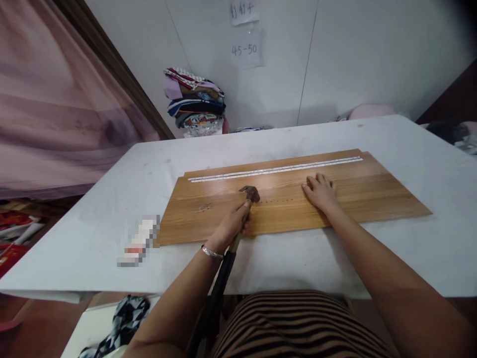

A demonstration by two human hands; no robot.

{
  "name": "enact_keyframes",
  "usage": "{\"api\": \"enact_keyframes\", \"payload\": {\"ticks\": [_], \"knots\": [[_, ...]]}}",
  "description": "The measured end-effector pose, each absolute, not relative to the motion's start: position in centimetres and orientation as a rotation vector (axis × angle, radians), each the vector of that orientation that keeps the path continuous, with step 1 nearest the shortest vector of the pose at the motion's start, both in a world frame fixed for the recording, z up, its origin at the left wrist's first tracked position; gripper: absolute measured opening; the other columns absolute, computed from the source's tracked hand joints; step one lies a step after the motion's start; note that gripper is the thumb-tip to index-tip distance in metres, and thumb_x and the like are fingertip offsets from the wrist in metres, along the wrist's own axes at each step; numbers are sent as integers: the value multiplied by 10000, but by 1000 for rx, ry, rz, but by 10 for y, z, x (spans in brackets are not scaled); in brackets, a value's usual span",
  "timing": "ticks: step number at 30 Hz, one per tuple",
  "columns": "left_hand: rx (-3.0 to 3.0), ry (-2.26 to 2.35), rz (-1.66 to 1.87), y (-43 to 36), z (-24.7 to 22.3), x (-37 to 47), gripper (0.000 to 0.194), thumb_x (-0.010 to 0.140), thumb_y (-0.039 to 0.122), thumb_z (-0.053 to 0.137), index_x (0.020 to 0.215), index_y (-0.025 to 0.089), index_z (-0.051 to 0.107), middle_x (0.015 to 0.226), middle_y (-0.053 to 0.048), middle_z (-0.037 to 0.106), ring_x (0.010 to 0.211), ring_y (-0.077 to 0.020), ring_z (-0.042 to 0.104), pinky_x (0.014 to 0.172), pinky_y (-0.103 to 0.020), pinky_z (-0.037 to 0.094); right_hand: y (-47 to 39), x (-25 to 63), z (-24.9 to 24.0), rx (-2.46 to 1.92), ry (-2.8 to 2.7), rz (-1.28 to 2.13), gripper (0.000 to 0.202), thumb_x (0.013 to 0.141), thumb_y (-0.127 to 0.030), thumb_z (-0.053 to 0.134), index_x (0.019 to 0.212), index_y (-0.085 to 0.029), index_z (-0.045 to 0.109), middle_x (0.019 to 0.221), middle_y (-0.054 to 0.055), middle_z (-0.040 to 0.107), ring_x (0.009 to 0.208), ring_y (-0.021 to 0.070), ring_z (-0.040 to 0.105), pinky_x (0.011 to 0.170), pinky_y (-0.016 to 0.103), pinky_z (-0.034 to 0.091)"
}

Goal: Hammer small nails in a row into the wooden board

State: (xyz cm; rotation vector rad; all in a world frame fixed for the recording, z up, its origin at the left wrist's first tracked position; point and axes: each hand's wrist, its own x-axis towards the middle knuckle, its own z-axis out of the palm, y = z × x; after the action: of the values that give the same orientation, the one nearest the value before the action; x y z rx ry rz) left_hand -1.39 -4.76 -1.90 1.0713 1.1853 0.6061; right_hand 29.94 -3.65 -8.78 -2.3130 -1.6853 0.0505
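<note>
A claw hammer (252, 194) with a rusty head and black grip is held in my left hand (235, 221), fingers wrapped round its handle close to the head. The head is over the wooden board (372, 199), at the left end of a row of small dark dots (278, 201). My right hand (321, 193) lies palm down on the board right of that row, fingers spread, holding nothing. Left of the hammer sits a small pile of nails (203, 208). Two white measuring strips (276, 169) run along the board's far side.
The board lies on a table with a white cover (112, 199). A blurred-out small item (139, 241) is by the board's left corner. Folded clothes (196, 102) are stacked behind the table. A pink curtain (63, 89) hangs at left; paper signs (246, 47) are on the wall.
</note>
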Motion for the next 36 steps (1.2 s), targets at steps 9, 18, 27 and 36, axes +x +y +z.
{"api": "enact_keyframes", "payload": {"ticks": [9, 18, 27, 36], "knots": [[1083, 1189, 615, -47, -21, -14, 391, 806, 570, 576, 821, 188, 494, 654, 44, 506, 430, -45, 401, 372, -174, 297, -36, 301, -91, -2318, -1690, 32, 499, 949, -506, 313, 1248, -227, 598, 1394, 152, 496, 1325, 300, 365, 1064, 547, 259], [1097, 1187, 600, -47, -23, -15, 396, 803, 578, 573, 818, 191, 488, 649, 41, 507, 427, -52, 405, 368, -182, 294, -35, 302, -92, -2301, -1692, 30, 482, 945, -495, 324, 1232, -229, 606, 1373, 155, 512, 1310, 304, 378, 1048, 546, 271], [1100, 1182, 602, -46, -24, -14, 375, 823, 558, 558, 818, 191, 482, 661, 38, 508, 427, -49, 400, 369, -183, 292, -36, 299, -87, -2320, -1694, 29, 476, 949, -482, 326, 1231, -221, 607, 1369, 159, 513, 1316, 297, 374, 1050, 537, 271], [1112, 1185, 599, -47, -20, -14, 352, 841, 537, 542, 817, 191, 482, 660, 41, 504, 423, -45, 404, 369, -176, 302, -36, 300, -90, -2314, -1693, 37, 485, 947, -489, 328, 1248, -224, 600, 1396, 156, 496, 1323, 302, 367, 1060, 542, 263]]}}
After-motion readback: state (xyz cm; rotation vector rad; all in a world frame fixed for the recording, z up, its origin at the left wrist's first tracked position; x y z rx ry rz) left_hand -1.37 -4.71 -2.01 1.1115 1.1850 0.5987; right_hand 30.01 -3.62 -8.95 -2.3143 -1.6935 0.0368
